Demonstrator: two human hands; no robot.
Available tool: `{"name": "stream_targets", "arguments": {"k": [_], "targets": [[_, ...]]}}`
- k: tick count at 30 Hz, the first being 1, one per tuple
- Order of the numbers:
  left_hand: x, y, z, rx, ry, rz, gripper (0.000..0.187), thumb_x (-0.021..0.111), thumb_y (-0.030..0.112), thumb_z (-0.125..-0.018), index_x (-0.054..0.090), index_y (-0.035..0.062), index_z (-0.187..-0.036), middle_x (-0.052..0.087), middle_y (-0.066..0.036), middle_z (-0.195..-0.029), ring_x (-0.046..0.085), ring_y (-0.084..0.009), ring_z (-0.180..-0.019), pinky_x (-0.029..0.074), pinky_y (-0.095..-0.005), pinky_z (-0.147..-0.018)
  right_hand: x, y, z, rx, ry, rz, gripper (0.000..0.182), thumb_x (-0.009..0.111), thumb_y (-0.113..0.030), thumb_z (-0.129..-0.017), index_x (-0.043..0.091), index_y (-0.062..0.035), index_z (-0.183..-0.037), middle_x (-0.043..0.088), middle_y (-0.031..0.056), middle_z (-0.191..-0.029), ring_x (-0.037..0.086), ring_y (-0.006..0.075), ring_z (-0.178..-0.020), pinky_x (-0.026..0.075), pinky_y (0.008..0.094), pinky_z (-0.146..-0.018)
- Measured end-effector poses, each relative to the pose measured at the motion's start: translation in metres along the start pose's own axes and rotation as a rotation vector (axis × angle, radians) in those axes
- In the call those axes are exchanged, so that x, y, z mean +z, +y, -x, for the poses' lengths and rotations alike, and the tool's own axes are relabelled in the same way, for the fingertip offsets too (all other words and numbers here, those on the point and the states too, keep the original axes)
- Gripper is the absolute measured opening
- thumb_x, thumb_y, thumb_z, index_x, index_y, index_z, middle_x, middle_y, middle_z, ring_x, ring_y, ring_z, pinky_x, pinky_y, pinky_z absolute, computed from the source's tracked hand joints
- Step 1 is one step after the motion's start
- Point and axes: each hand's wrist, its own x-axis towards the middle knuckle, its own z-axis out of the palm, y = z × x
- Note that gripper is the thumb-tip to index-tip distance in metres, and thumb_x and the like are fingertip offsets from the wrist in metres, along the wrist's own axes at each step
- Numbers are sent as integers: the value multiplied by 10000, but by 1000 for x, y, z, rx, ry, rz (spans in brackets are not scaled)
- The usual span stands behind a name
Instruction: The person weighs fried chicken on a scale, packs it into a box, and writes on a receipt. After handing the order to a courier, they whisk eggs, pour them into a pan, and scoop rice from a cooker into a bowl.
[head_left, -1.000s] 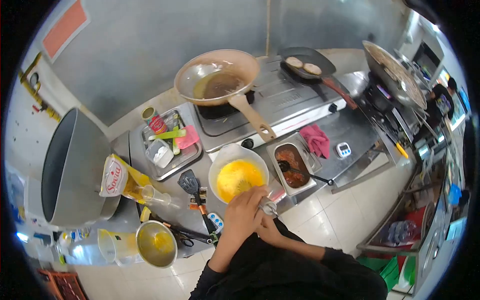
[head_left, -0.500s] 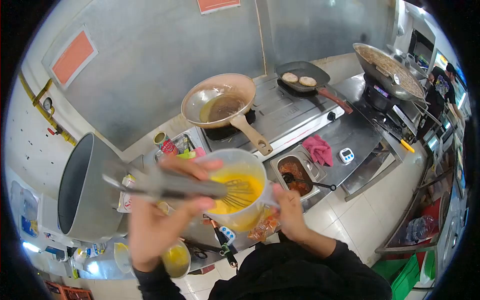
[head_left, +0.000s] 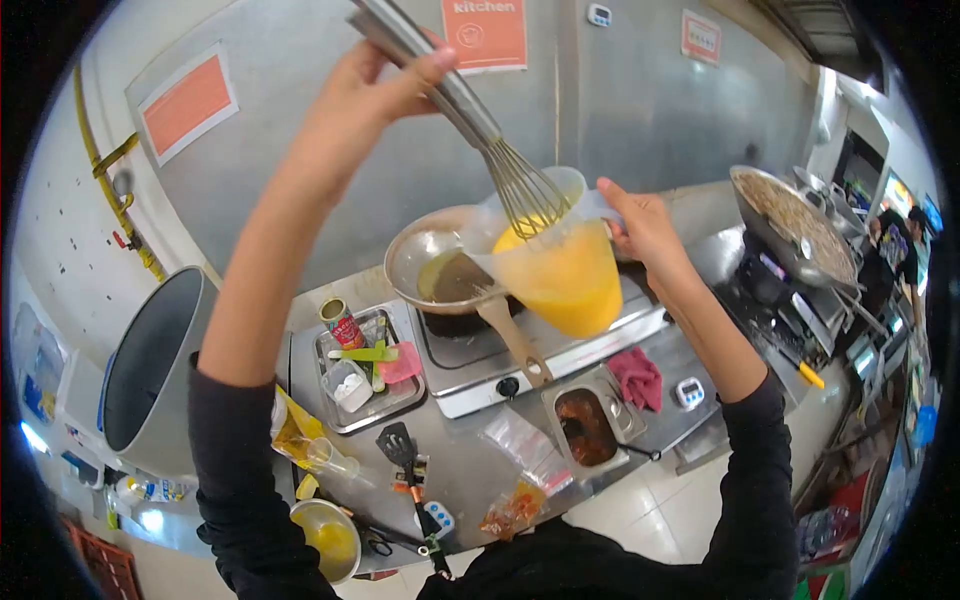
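My left hand (head_left: 375, 90) grips the steel handle of a whisk (head_left: 520, 180), raised high with its wires pointing down into the mouth of a plastic jug. My right hand (head_left: 640, 225) holds the jug (head_left: 565, 270) by its handle. Yellow liquid fills much of the jug, which is tilted to the left above the stove. Behind and left of it, a light-coloured frying pan (head_left: 410, 245) with some oil inside sits on the left burner, its wooden handle pointing toward me.
A metal tray (head_left: 400, 397) with a red can (head_left: 343, 328) lies left of the stove. In front are a spatula (head_left: 397, 445), a sauce container (head_left: 588, 425), a pink cloth (head_left: 636, 378) and a timer (head_left: 690, 393). A large wok (head_left: 795, 220) stands right, people beyond.
Both hands have moved up, with the whisk and the jug. The jug has gone from near my body to over the stove and is now tilted left.
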Motion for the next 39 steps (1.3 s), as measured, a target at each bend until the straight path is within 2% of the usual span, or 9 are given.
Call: {"name": "stream_targets", "arguments": {"k": [5,7,12,16,23,28,32,34,39], "targets": [[9,-51,-17,-134,45,21,375,607,296,-824,507,37,-1077,553,-75,-1036,556,-159,-937,465,-334,-856,-11,45,-84,-29,2,248,481,539,-421,-830,477,-65,-513,430,-7,-455,390,76,-409,298,244,-431],[7,-70,-21,-178,61,38,354,607,285,-826,509,39,-1061,556,-73,-1023,558,-159,-934,466,-334,-855,-11,54,-107,-40,2,387,504,535,-441,-810,485,-50,-495,462,27,-461,438,122,-420,345,281,-467],[5,-100,-22,-262,154,59,294,603,254,-832,510,45,-1018,563,-77,-1012,560,-157,-933,468,-333,-854,-6,50,-142,-83,-33,620,506,522,-460,-795,518,-41,-511,490,53,-471,486,166,-445,379,302,-494],[4,-105,-20,-258,213,81,288,597,246,-838,499,48,-1024,564,-83,-1019,552,-150,-947,468,-327,-855,5,46,-153,-75,-36,786,498,515,-461,-790,543,-38,-528,532,75,-503,537,212,-497,405,337,-526],[3,-112,-17,-253,240,48,302,603,244,-835,489,46,-1033,554,-77,-1030,537,-142,-961,464,-326,-854,20,32,-157,-73,-23,896,491,519,-467,-784,577,-39,-552,577,99,-567,588,261,-595,429,380,-570],[5,-123,-14,-233,255,58,303,611,246,-828,495,53,-1031,560,-64,-1015,535,-137,-950,461,-324,-848,34,28,-159,-177,-46,1036,444,523,-452,-780,659,-39,-691,627,163,-698,612,339,-719,462,422,-650],[5,-127,-11,-226,264,48,299,613,238,-827,499,55,-1033,560,-63,-1016,535,-139,-952,457,-318,-843,42,29,-159,-216,-45,1091,424,523,-437,-783,669,-44,-728,628,177,-721,608,354,-727,467,426,-654],[4,-127,-9,-235,276,35,296,613,234,-826,500,55,-1033,559,-62,-1019,533,-139,-958,457,-316,-840,45,35,-163,-327,-66,1129,490,503,-462,-796,623,-10,-653,595,174,-635,590,348,-637,451,428,-591],[4,-128,-4,-235,296,33,289,616,221,-824,503,57,-1033,558,-59,-1026,524,-135,-969,457,-313,-834,54,32,-162,-434,-82,1183,450,521,-440,-788,642,-25,-665,599,178,-635,598,349,-628,467,425,-569]]}}
